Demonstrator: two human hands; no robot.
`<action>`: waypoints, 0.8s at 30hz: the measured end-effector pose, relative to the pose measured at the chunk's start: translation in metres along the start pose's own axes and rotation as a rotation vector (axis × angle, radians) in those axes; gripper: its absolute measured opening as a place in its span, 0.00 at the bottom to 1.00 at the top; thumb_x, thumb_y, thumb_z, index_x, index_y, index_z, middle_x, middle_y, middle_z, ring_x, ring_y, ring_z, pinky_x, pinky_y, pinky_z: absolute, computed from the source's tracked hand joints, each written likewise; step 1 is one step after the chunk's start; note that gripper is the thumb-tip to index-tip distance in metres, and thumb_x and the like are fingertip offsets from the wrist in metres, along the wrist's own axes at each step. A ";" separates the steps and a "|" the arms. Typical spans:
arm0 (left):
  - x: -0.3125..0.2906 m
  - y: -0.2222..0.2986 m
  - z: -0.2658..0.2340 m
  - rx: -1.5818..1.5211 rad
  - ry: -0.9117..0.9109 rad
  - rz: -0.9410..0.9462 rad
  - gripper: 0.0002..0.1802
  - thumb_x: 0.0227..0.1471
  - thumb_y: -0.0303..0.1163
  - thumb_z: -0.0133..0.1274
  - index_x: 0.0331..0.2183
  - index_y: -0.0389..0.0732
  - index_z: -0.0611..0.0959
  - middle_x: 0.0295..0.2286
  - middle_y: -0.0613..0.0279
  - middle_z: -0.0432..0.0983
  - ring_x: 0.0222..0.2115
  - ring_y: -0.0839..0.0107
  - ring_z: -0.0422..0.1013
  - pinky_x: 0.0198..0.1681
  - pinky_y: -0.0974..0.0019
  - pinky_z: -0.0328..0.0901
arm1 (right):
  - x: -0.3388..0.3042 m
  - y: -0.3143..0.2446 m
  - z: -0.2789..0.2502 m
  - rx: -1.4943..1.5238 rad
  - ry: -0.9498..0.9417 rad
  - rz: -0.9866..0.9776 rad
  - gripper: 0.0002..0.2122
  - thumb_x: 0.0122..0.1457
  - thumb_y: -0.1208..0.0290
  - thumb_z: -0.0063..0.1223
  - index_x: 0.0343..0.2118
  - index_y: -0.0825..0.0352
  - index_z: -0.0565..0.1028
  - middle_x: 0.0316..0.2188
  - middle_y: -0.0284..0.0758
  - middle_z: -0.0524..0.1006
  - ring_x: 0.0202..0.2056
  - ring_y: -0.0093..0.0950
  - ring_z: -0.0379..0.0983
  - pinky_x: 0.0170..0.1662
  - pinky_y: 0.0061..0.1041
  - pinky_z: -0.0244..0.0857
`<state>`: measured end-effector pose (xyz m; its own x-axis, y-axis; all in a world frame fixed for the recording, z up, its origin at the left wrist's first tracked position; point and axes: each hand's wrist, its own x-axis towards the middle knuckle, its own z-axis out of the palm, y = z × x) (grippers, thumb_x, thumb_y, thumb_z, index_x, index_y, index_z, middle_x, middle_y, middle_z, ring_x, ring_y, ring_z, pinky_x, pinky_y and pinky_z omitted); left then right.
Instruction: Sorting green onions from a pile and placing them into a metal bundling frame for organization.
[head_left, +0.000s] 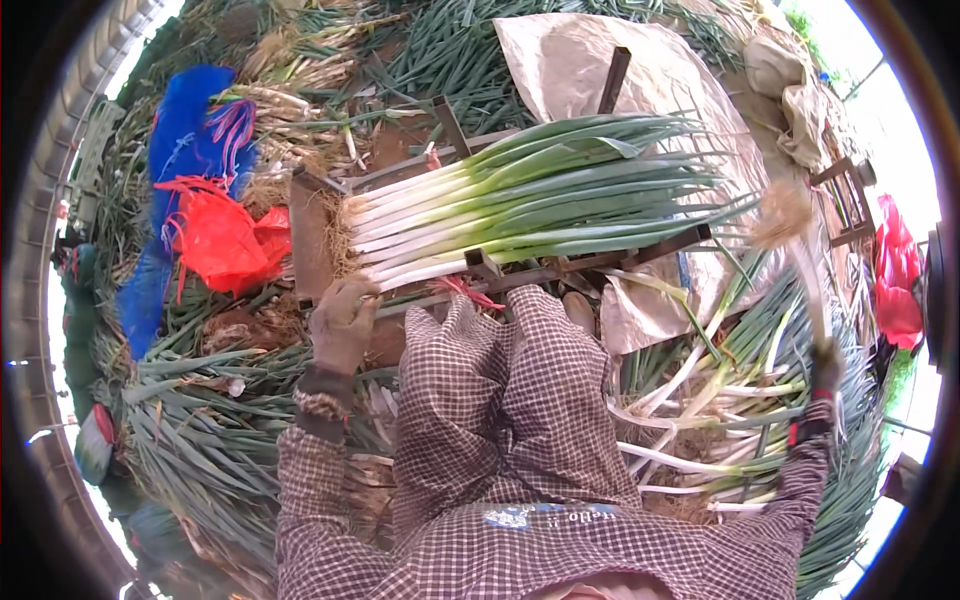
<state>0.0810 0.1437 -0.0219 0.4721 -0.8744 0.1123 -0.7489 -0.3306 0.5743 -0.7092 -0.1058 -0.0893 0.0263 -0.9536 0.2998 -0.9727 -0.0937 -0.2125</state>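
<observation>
A row of long green onions lies side by side in a metal frame, white root ends to the left and green leaves to the right. My left hand is closed at the root end of the nearest onion in that row, its fingertips against the white stalk. Out to the right, my right hand grips a single green onion by its stalk. That onion stands root end up, its bushy roots pointing away from me. Motion blurs this hand and the onion.
Loose green onions lie by my right arm, and a leafy pile by my left. A beige sheet spreads behind the frame. Blue and red plastic lie left; a pink-red bag and small metal stand are far right.
</observation>
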 end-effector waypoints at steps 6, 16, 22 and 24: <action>0.035 -0.010 0.063 -0.143 -0.176 0.056 0.13 0.43 0.28 0.58 0.35 0.38 0.80 0.38 0.52 0.75 0.41 0.61 0.72 0.45 0.64 0.66 | 0.127 -0.240 -0.127 0.090 0.185 -0.460 0.14 0.49 0.69 0.56 0.40 0.65 0.72 0.28 0.42 0.75 0.29 0.38 0.73 0.33 0.35 0.67; 0.110 -0.001 0.119 -1.659 -0.198 -0.407 0.34 0.49 0.48 0.56 0.50 0.36 0.66 0.46 0.53 0.68 0.46 0.60 0.67 0.54 0.57 0.63 | 0.094 -0.633 0.074 -0.131 -0.521 -1.076 0.14 0.46 0.69 0.57 0.37 0.61 0.71 0.28 0.38 0.73 0.30 0.36 0.73 0.32 0.36 0.67; 0.128 -0.071 0.142 -1.891 0.142 -0.968 0.15 0.52 0.38 0.56 0.38 0.40 0.76 0.36 0.57 0.75 0.37 0.63 0.72 0.45 0.57 0.72 | 0.080 -0.662 0.178 0.016 -0.719 -1.195 0.27 0.46 0.57 0.59 0.50 0.58 0.67 0.40 0.40 0.72 0.44 0.38 0.69 0.48 0.38 0.61; 0.123 -0.086 0.156 -1.935 0.127 -0.992 0.15 0.52 0.38 0.56 0.38 0.40 0.76 0.36 0.57 0.75 0.38 0.63 0.72 0.45 0.56 0.72 | 0.092 -0.642 0.177 0.030 -0.717 -1.118 0.39 0.43 0.49 0.61 0.59 0.55 0.59 0.51 0.42 0.67 0.54 0.38 0.61 0.59 0.38 0.49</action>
<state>0.1309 0.0090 -0.1835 0.3834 -0.6428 -0.6632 0.9202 0.2050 0.3334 -0.0413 -0.1845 -0.0899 0.9275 -0.2979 -0.2259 -0.3431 -0.9183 -0.1975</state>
